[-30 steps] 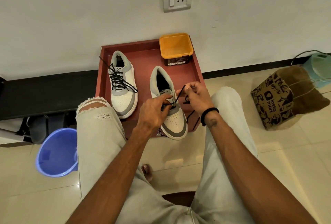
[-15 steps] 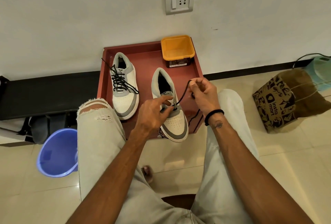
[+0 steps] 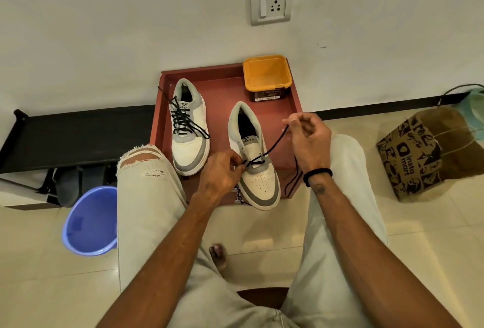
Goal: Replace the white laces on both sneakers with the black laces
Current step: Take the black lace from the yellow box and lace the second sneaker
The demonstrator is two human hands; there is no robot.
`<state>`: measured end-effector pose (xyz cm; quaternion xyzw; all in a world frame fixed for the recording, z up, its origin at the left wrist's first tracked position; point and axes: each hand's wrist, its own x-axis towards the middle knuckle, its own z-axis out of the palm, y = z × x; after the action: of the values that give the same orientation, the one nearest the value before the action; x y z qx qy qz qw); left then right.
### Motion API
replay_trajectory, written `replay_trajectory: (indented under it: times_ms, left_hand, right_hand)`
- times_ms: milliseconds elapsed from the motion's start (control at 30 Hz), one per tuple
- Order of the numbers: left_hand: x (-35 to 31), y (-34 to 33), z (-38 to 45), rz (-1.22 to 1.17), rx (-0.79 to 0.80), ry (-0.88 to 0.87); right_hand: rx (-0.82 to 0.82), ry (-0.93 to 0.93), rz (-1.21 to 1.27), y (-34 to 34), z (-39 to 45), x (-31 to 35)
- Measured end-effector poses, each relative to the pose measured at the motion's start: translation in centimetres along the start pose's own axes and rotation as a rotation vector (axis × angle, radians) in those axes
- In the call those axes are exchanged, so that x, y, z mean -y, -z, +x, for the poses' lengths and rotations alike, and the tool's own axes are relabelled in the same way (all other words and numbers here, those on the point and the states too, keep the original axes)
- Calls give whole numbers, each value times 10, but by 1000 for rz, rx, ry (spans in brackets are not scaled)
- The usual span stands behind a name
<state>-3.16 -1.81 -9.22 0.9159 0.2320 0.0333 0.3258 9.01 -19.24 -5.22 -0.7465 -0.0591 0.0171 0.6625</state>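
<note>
Two sneakers stand toe-toward-the-viewer on a red tray (image 3: 293, 107) set against the wall; the left sneaker (image 3: 189, 128) is already threaded with a black lace whose loose ends trail off to either side; the right sneaker (image 3: 255, 160) carries a lace (image 3: 276, 141) only through its lowest eyelets, near the toe; the left hand (image 3: 222, 170) rests beside that shoe, its fingers curled and pinching the lace where it meets the eyelets on the shoe's left side; the right hand (image 3: 309, 139) is raised to the right of the shoe, thumb and forefinger closed on the lace, which runs taut and slanting from the eyelets up to the pinch; a slack stretch of the same lace hangs below this hand and drops over the tray's right edge; a black band circles the right wrist; an orange tub (image 3: 267, 73) sits at the tray's far right corner, touching the wall; a socket (image 3: 271, 6) is fixed to the wall above it; a blue bucket (image 3: 89, 223) stands on the tiled floor to the left, near the person's left knee in torn pale trousers; a printed paper bag (image 3: 411, 160) stands well to the right.
</note>
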Motion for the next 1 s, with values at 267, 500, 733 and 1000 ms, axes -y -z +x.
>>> replay_trajectory:
  times_ms: [267, 500, 733, 1000]
  left_hand:
    - [-8, 13, -3, -26, -20, 11]
    - [-3, 23, -10, -285, -69, 93]
    - [-23, 36, -1, -672, -31, 146]
    - [-25, 30, -2, -1061, 192, 240]
  right_hand:
    - [-221, 3, 281, 19, 16, 11]
    - [-272, -73, 377, 27, 29, 15]
    - [521, 185, -103, -11, -29, 39]
    - [904, -195, -303, -15, -47, 6]
